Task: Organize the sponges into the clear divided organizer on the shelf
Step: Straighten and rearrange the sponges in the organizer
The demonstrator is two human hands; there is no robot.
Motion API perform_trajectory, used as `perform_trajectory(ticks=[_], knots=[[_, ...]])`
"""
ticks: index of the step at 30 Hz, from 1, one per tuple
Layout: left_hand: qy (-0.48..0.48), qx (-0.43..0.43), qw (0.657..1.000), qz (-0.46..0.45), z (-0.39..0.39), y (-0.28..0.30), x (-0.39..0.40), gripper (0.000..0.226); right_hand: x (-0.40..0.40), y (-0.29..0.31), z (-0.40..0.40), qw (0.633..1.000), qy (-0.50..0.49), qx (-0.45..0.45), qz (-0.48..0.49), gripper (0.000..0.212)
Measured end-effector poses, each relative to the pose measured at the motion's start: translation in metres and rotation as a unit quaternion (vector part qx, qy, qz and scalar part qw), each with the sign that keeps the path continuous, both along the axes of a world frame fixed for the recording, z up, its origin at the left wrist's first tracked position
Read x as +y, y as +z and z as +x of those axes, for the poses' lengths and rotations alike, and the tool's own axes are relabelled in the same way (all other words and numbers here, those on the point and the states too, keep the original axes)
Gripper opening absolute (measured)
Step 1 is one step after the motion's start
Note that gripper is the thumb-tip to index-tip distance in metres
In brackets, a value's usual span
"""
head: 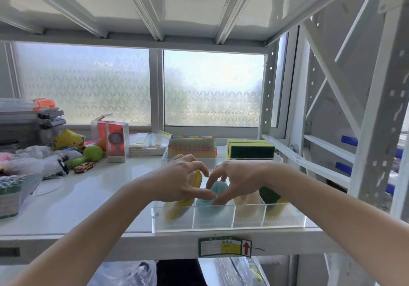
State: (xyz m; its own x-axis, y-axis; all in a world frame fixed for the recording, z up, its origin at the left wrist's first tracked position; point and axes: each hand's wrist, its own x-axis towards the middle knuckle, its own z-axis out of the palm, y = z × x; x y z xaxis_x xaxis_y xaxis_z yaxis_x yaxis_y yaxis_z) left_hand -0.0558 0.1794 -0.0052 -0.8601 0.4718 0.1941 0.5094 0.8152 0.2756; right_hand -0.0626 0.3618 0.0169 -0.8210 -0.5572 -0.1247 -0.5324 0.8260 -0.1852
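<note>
Head view puts us right over the clear divided organizer (229,218) at the front edge of the shelf (99,199), and both hands are in it. Left hand (177,181) arches over the leftmost compartment, fingers spread and curled down, thumb tip reaching toward the teal sponge (212,199) in the second compartment. Right hand (240,180) mirrors it, thumb pressing on that teal sponge, fingers hooked above. Neither hand is clenched; both look loosely clawed, tucking the sponge down, not lifting it (whether the left thumb actually touches is hard to tell).

Yellow sponge (188,194) stands tilted in the first compartment under the left hand. A pale sponge (245,200) fills the third, and a green-and-yellow scrub sponge (271,197) the fourth. Behind the organizer, more stock waits: a rainbow mesh sponge (191,146) and a stack of green-and-yellow sponges (251,148).

Handling, by my read: these are light, soft and squashy, so the teal one should compress easily between the dividers and may spring back up. Best grip is a gentle pinch across the narrow faces, pushing from the top edge. Thin acrylic walls could shift if shoved.

Both forearms come in low and converge, wrists level, fingers angled downward.
</note>
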Motion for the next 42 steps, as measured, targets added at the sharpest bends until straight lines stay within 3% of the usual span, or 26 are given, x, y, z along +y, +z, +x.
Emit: perform_trajectory(ticks=[9,14,20,27,37,42], knots=[[0.001,0.0,1.0,-0.002,-0.001,-0.001,0.002,0.058,0.001,0.001,-0.003,1.0,0.003,0.003,0.008,0.044],[-0.015,0.029,0.999,0.023,0.005,0.005,0.011,0.068,0.021,0.017,0.005,0.999,-0.015,0.029,-0.039,0.055],[-0.058,0.072,0.995,0.021,0.014,0.011,0.057,0.07,0.084,0.04,0.023,0.988,-0.105,0.098,-0.049,0.047],[-0.029,0.009,0.998,-0.055,0.007,0.001,0.106,0.07,0.131,0.015,0.034,0.971,-0.227,0.075,-0.019,0.059],[-0.028,0.01,0.998,-0.053,0.006,-0.004,0.107,0.064,0.134,0.001,0.028,0.969,-0.225,0.079,-0.058,0.063],[-0.025,0.106,0.993,0.049,-0.006,0.03,0.069,0.056,0.122,0.026,0.004,0.963,-0.174,0.179,-0.104,0.071]])
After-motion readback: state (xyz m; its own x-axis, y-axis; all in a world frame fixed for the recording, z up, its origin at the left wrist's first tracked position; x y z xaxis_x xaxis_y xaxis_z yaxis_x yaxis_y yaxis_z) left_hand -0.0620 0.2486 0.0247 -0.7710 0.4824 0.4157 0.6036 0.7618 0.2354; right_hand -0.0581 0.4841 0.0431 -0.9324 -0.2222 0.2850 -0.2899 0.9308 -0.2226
